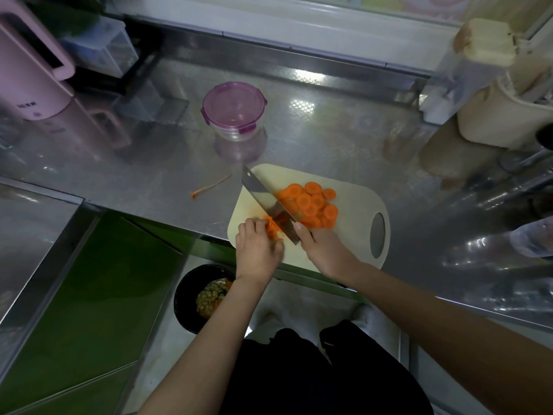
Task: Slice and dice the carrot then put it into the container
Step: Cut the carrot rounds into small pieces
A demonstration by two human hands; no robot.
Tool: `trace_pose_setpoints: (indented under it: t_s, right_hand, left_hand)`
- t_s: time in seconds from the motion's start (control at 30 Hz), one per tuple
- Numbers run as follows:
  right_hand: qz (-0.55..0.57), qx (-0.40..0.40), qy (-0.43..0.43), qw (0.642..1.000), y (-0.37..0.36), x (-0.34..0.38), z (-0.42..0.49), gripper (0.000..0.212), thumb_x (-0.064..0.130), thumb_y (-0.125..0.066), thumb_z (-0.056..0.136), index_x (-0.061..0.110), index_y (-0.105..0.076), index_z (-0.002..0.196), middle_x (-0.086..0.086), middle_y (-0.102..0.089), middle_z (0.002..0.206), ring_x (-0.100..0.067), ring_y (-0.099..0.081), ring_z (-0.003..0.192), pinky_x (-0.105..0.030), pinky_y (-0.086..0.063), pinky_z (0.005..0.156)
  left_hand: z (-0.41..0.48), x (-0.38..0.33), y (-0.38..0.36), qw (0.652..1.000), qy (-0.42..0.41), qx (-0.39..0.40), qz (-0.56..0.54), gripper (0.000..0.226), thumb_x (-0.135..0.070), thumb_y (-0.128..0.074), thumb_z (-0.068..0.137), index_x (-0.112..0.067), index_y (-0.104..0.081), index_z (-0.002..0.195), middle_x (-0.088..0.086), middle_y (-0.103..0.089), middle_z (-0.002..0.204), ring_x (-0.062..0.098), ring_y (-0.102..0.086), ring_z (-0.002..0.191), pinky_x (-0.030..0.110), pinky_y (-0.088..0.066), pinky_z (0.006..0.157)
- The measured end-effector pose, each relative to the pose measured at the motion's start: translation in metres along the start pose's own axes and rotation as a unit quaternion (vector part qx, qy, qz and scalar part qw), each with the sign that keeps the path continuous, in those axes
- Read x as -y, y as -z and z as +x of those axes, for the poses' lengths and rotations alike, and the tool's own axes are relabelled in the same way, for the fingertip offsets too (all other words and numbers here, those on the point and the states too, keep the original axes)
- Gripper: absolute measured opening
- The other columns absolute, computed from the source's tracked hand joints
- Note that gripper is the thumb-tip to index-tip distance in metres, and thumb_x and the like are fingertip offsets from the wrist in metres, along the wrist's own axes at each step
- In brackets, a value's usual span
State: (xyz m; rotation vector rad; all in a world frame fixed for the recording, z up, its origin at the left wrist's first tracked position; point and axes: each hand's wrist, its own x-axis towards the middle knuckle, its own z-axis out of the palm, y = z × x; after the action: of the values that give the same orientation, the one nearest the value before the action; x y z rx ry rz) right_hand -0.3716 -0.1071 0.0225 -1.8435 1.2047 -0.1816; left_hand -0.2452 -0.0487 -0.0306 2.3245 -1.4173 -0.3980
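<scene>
Bright orange carrot rounds (312, 205) lie heaped and overlapping on the 1 o'clock part of a cream cutting board (353, 184), each coin showing a paler ring round its core. At the board's 8 o'clock edge sits a smaller cluster of carrot bits (271, 227), cut finer and ragged. The fingers of the left hand (257, 253) curl down over them and pin them to the board. A steel cleaver (261, 197) slants between the two lots of carrot with its tip toward 11 o'clock, and its broad face mirrors the orange. The right hand (323, 250) grips it at the heel, fingers wrapped round a handle the hand hides, thumb laid against the blade. The board, with an oval grip hole at its 3 o'clock end, rests at the near edge of a patterned steel counter (134, 163). A thin carrot strip (209, 187) lies on the counter at the board's 9 o'clock, apart from it. The round clear container (233, 110), its purple clip lid on, stands well apart at the board's 11 o'clock. A pink kettle (30, 70) occupies the frame's 10 o'clock corner and a cream tub (502, 115) its 2 o'clock side. Below the counter, at the board's 7 o'clock, a black bin (187, 295) holds food scraps.
</scene>
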Motion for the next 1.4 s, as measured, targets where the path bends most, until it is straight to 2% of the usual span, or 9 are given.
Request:
trace_pose_setpoints:
  t_s: [0.13, 0.3, 0.4, 0.57, 0.77, 0.87, 1.0, 1.2, 1.4]
  right_hand:
    - [0.003, 0.014, -0.002, 1.000, -0.005, -0.002, 0.001, 0.034, 0.037, -0.031, 0.101, 0.020, -0.057, 0.087, 0.002, -0.056, 0.081, -0.015, -0.054, 0.083, -0.030, -0.042, 0.081]
    - [-0.003, 0.022, -0.013, 1.000, -0.009, 0.000, 0.005, 0.060, 0.047, -0.030, 0.099, -0.004, -0.060, 0.103, -0.019, -0.065, 0.097, -0.030, -0.060, 0.092, -0.047, -0.046, 0.090]
    - [-0.009, 0.028, -0.025, 0.999, -0.008, 0.002, 0.007, 0.059, 0.046, -0.030, 0.099, -0.005, -0.061, 0.101, -0.020, -0.065, 0.095, -0.030, -0.059, 0.091, -0.045, -0.046, 0.088]
    - [-0.064, 0.049, -0.049, 0.996, -0.007, 0.008, 0.007, 0.055, 0.042, -0.029, 0.101, 0.011, -0.042, 0.057, -0.004, -0.042, 0.055, -0.018, -0.043, 0.056, -0.030, -0.032, 0.063]
    - [-0.105, 0.060, -0.065, 0.991, -0.010, 0.013, 0.013, 0.057, 0.043, -0.028, 0.101, 0.013, -0.036, 0.053, -0.005, -0.039, 0.054, -0.018, -0.039, 0.052, -0.029, -0.030, 0.057]
    - [-0.109, 0.046, -0.046, 0.992, -0.016, 0.010, 0.013, 0.056, 0.041, -0.029, 0.102, 0.016, -0.038, 0.053, -0.015, -0.055, 0.063, -0.031, -0.054, 0.065, -0.031, -0.036, 0.058]
    - [-0.099, 0.041, -0.042, 0.993, -0.018, 0.004, 0.015, 0.056, 0.041, -0.029, 0.101, 0.013, -0.041, 0.055, -0.007, -0.048, 0.056, -0.028, -0.054, 0.063, -0.032, -0.037, 0.060]
    - [-0.032, 0.048, -0.045, 0.997, -0.007, 0.005, 0.023, 0.048, 0.037, -0.030, 0.102, 0.023, -0.036, 0.056, 0.005, -0.039, 0.055, -0.005, -0.037, 0.054, -0.025, -0.029, 0.056]
    - [-0.037, 0.052, -0.023, 0.998, -0.005, 0.004, 0.017, 0.050, 0.036, -0.031, 0.102, 0.020, -0.037, 0.055, 0.004, -0.039, 0.053, -0.005, -0.038, 0.052, -0.021, -0.026, 0.052]
  left_hand:
    - [-0.001, 0.007, 0.002, 1.000, -0.022, -0.010, -0.008, 0.036, -0.013, -0.065, 0.081, 0.001, -0.057, 0.113, 0.019, -0.054, 0.110, 0.033, -0.047, 0.101, 0.038, -0.038, 0.092]
    - [0.001, 0.010, 0.006, 0.999, -0.038, -0.007, 0.009, 0.029, -0.008, -0.066, 0.081, 0.000, -0.062, 0.108, 0.018, -0.058, 0.098, 0.035, -0.051, 0.093, 0.044, -0.046, 0.084]
    - [0.003, 0.011, 0.008, 0.998, -0.050, -0.016, 0.018, 0.018, 0.000, -0.068, 0.075, 0.000, -0.067, 0.094, 0.018, -0.059, 0.085, 0.036, -0.054, 0.081, 0.043, -0.050, 0.072]
    - [0.007, 0.010, 0.007, 0.999, -0.045, -0.003, 0.020, 0.015, 0.006, -0.071, 0.067, 0.000, -0.070, 0.080, 0.014, -0.056, 0.072, 0.033, -0.056, 0.072, 0.038, -0.053, 0.063]
    - [0.010, 0.011, 0.009, 0.999, -0.045, 0.007, 0.007, 0.020, 0.009, -0.072, 0.062, -0.001, -0.071, 0.079, 0.012, -0.057, 0.071, 0.032, -0.058, 0.072, 0.034, -0.052, 0.059]
    - [0.010, 0.012, 0.011, 0.999, -0.049, 0.008, 0.000, 0.018, 0.010, -0.073, 0.062, 0.000, -0.071, 0.078, 0.012, -0.058, 0.070, 0.032, -0.059, 0.071, 0.034, -0.052, 0.057]
    - [0.010, 0.013, 0.011, 0.998, -0.057, 0.010, -0.002, 0.020, 0.010, -0.073, 0.061, 0.001, -0.071, 0.079, 0.013, -0.059, 0.072, 0.032, -0.060, 0.071, 0.033, -0.053, 0.057]
    - [0.008, 0.014, 0.012, 0.997, -0.072, 0.008, -0.007, 0.018, 0.004, -0.074, 0.067, -0.001, -0.070, 0.084, 0.012, -0.059, 0.077, 0.031, -0.059, 0.075, 0.033, -0.053, 0.061]
    - [0.008, 0.015, 0.015, 0.998, -0.039, 0.028, -0.039, 0.026, -0.003, -0.063, 0.083, 0.000, -0.067, 0.109, 0.017, -0.060, 0.097, 0.033, -0.053, 0.097, 0.040, -0.049, 0.083]
